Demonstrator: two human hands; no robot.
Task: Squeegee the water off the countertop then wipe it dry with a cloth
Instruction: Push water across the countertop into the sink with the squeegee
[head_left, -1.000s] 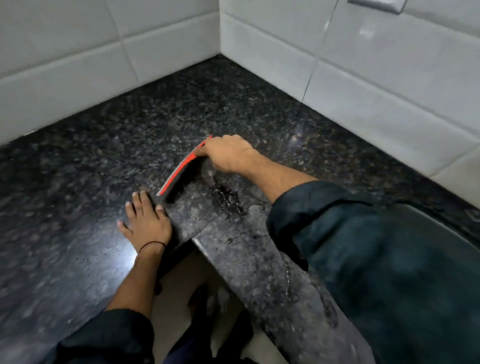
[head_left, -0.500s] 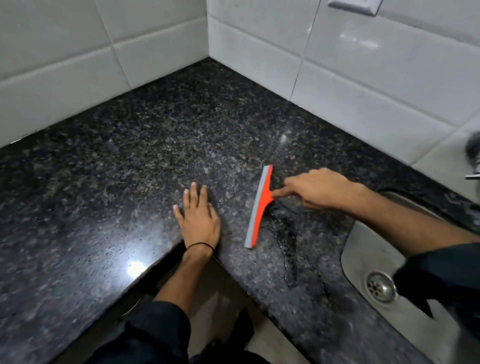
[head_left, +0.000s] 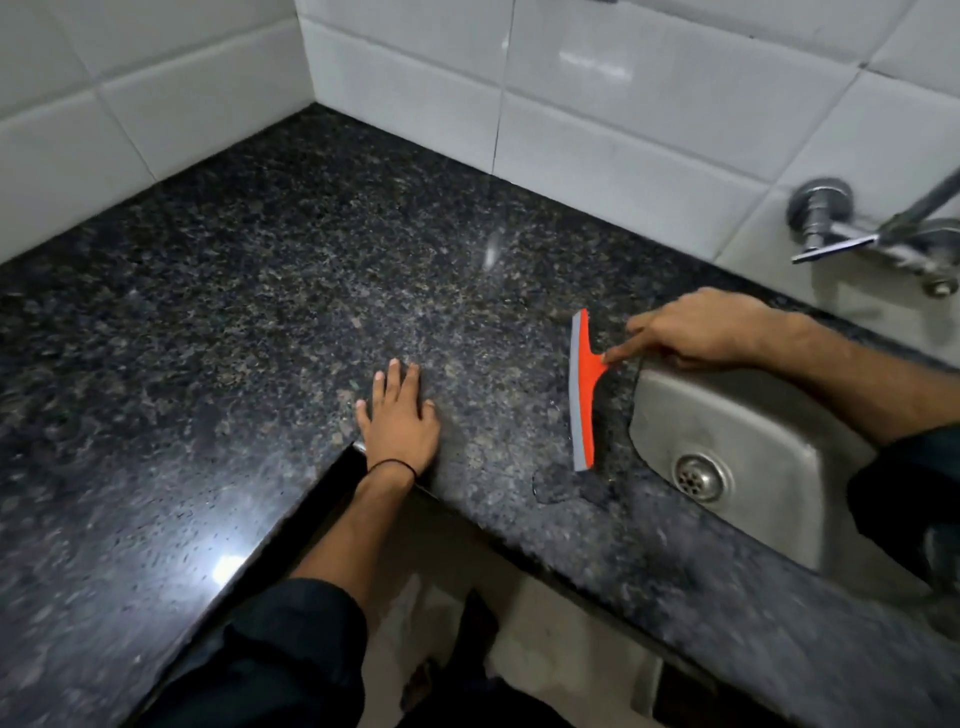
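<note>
Head view: the left hand lies flat on the countertop, fingers straight and slightly spread, at the inner front corner. At 3 o'clock from it, the right hand grips the orange squeegee, fingers curled over the handle, index finger on the head. Blade rests on the granite, just beside the sink rim. A water patch sits at the blade's 6 o'clock end.

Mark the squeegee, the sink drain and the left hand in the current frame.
squeegee (head_left: 586, 387), head view, on the orange blade holder.
sink drain (head_left: 698, 477), head view, on the perforated strainer.
left hand (head_left: 400, 422), head view, on the back of the hand.
</note>
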